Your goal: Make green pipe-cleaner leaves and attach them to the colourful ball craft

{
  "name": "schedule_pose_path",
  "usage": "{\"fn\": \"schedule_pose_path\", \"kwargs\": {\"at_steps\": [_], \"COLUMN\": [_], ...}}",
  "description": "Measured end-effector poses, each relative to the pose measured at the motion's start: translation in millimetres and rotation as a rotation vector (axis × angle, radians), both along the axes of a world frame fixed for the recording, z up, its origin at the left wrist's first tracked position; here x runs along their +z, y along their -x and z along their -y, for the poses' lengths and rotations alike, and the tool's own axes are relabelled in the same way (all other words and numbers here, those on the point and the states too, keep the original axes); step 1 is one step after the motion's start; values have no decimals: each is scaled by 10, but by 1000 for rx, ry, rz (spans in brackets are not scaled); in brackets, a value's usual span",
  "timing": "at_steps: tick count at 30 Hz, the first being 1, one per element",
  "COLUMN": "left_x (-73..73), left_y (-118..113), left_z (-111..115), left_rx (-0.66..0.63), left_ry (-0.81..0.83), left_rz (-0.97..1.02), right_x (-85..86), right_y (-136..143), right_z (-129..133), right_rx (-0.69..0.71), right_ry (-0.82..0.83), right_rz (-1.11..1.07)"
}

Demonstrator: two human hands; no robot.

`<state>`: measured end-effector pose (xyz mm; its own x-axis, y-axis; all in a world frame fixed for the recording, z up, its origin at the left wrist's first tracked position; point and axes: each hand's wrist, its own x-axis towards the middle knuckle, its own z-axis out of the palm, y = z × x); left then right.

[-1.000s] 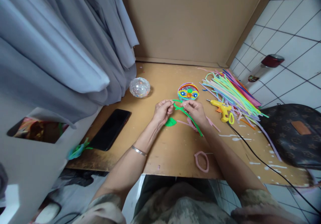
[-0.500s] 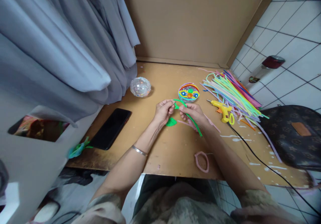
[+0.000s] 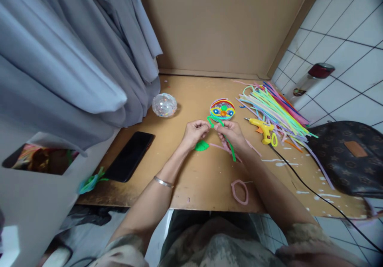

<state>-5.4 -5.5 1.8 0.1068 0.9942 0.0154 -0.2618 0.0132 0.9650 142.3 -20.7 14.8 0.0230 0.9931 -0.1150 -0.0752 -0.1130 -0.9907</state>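
The green stem (image 3: 231,149) is between the hands above the desk (image 3: 203,187), pinched by the closed fingers of the left hand (image 3: 196,132) and right hand (image 3: 229,133). The leaf (image 3: 201,146) lies just below the left; the decorated ball (image 3: 222,109) sits beyond.

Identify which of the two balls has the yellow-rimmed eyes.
The right ball, nearer the pipe-cleaner bundle; the left, clear ball shows no eyes.

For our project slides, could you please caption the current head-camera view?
Left hand and right hand pinching a green pipe cleaner near a decorated ball, a yellow glue gun at right.
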Motion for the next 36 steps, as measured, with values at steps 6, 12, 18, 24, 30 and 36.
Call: {"fn": "schedule_pose_path", "kwargs": {"at_steps": [6,12,18,24,30,36], "left_x": [26,-34,-87,-103,-126,-97], "left_y": [-35,-142,-217,-225,-182,-118], "left_z": [24,61,101,116,50,16], "left_rx": [13,87,155,113,-63,-89], "left_ry": [34,88,98,63,135,209], "left_rz": [-51,33,106,159,262,297], "right_x": [20,14,-70,-98,-50,-7], "right_y": [-1,-2,81,123,106,77], "right_z": [-2,-13,8,6,5,35], "right_rx": [-11,68,109,18,-42,-51], "right_ry": [33,99,108,85,24,71], "right_rz": [-37,-219,-274,-238,-234,-200]}}
